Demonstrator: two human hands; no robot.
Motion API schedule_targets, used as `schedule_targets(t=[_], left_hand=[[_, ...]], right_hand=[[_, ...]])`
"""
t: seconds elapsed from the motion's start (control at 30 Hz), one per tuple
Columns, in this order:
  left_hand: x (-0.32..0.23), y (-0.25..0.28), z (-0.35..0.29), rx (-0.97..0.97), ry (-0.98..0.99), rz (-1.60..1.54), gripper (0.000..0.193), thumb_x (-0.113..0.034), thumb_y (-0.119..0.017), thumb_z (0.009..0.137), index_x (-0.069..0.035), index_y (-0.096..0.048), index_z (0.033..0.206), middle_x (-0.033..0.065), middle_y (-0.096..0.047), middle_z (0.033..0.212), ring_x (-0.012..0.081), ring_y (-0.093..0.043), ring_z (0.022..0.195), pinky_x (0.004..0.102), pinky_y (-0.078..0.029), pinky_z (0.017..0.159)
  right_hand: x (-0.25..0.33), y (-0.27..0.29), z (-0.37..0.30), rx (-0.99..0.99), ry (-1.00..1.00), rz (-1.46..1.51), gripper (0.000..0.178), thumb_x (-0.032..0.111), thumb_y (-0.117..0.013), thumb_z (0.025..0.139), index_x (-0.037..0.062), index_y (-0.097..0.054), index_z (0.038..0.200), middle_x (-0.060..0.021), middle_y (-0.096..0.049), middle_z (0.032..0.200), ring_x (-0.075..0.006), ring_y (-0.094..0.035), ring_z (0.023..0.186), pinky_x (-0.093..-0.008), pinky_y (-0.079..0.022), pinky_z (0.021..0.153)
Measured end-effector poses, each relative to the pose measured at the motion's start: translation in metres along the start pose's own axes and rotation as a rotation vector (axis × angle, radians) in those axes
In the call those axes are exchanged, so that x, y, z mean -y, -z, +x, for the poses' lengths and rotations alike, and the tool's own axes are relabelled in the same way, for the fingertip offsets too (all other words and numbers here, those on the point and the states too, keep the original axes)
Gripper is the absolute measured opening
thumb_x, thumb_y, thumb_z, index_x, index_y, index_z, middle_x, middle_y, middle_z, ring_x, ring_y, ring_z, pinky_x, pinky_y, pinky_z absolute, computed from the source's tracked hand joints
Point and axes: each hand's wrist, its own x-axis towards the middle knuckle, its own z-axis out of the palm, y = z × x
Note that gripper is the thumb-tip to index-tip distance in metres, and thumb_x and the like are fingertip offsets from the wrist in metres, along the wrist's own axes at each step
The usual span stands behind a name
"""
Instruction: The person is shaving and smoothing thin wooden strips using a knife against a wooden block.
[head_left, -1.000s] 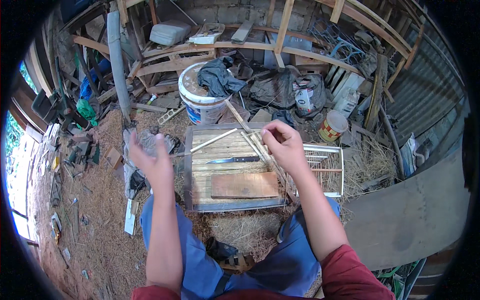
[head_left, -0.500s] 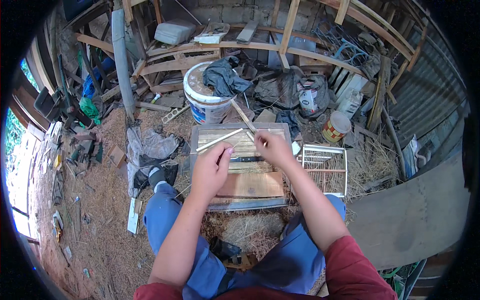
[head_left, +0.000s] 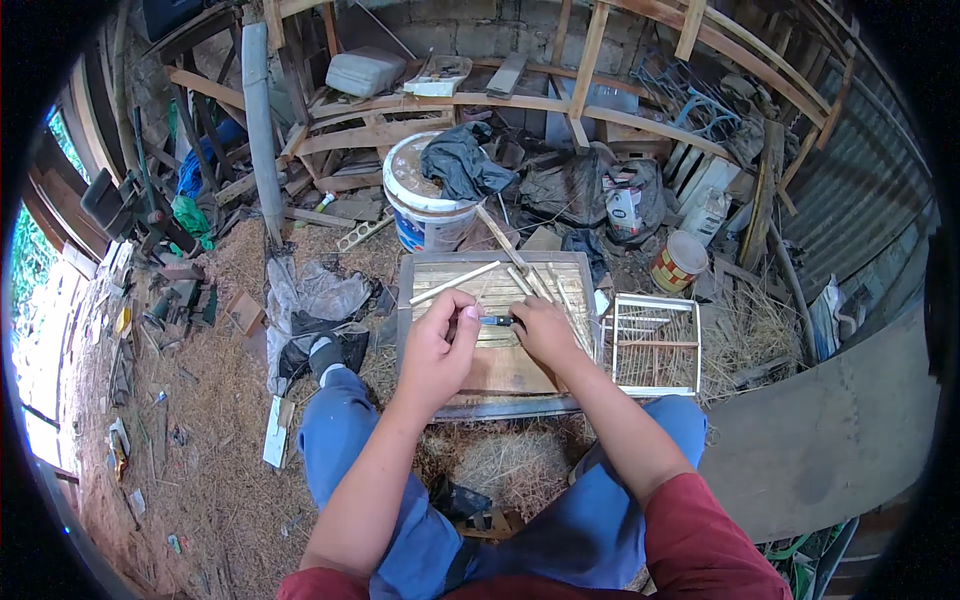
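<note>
A wooden board (head_left: 500, 371) lies across the near part of a low slatted bench (head_left: 433, 283) between my knees. Over its left side is my left hand (head_left: 438, 345), closed, with thumb and forefinger pinching what looks like a thin pale strip, mostly hidden. My right hand (head_left: 548, 334) has its fingers closed at the end of the black handle of a knife (head_left: 504, 321), which lies crosswise over the slats, its blade toward my left hand. Beyond my hands a pale wooden stick (head_left: 455, 283) lies at an angle, and several more sticks lie to its right.
Right of the bench stands a slatted wooden frame (head_left: 655, 345). Behind it are a large white bucket (head_left: 420, 205) topped with black plastic (head_left: 462, 160), and a red-and-yellow can (head_left: 679, 262). A grey sheet (head_left: 830, 430) spans the right side. Shavings and scraps litter the ground.
My right hand has come down from the far sticks to the knife handle. My left hand has moved slightly nearer to the knife. The view has shifted a little.
</note>
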Motion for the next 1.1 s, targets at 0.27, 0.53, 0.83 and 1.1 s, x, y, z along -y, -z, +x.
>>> schedule_targets(t=[0.27,0.53,0.83,1.1], left_hand=[[-0.003,-0.002,-0.001,-0.056,0.044,-0.181,0.006,-0.009,-0.056,0.109,-0.005,-0.06,0.11,-0.0069,-0.048,0.08,0.002,-0.042,0.072,0.0224,-0.034,0.063],[-0.006,-0.013,0.004,-0.022,0.08,-0.342,0.006,-0.009,-0.053,0.11,-0.006,-0.056,0.115,-0.0069,-0.046,0.078,0.0015,-0.038,0.068,0.0218,-0.031,0.061],[-0.003,-0.015,0.003,-0.003,0.071,-0.359,0.01,-0.017,-0.054,0.111,-0.013,-0.055,0.12,-0.0058,-0.045,0.074,0.0004,-0.031,0.057,0.0207,-0.023,0.048],[-0.002,-0.014,-0.001,-0.005,0.089,-0.362,0.006,-0.016,-0.054,0.111,-0.011,-0.053,0.114,-0.0044,-0.048,0.077,0.0003,-0.031,0.058,0.0203,-0.023,0.049]], right_hand=[[0.001,0.03,0.013,-0.162,-0.021,-0.039,0.016,0.02,-0.065,0.095,0.0056,-0.072,0.098,-0.0172,-0.067,0.105,-0.0366,-0.067,0.099,-0.0505,-0.051,0.087],[0.011,0.093,-0.001,0.046,-0.397,1.044,0.022,0.025,-0.045,0.113,0.0058,-0.053,0.119,-0.0075,-0.067,0.082,-0.0102,-0.053,0.053,-0.0255,-0.041,0.051],[0.031,0.119,-0.019,0.031,-0.186,1.12,0.02,0.025,-0.052,0.113,0.0075,-0.062,0.115,-0.0002,-0.06,0.084,-0.0116,-0.054,0.078,-0.0292,-0.046,0.073],[0.037,0.139,-0.021,-0.403,-0.063,0.478,0.016,0.001,-0.064,0.089,-0.0032,-0.062,0.104,-0.0289,-0.045,0.152,-0.0493,-0.049,0.142,-0.047,-0.039,0.119]])
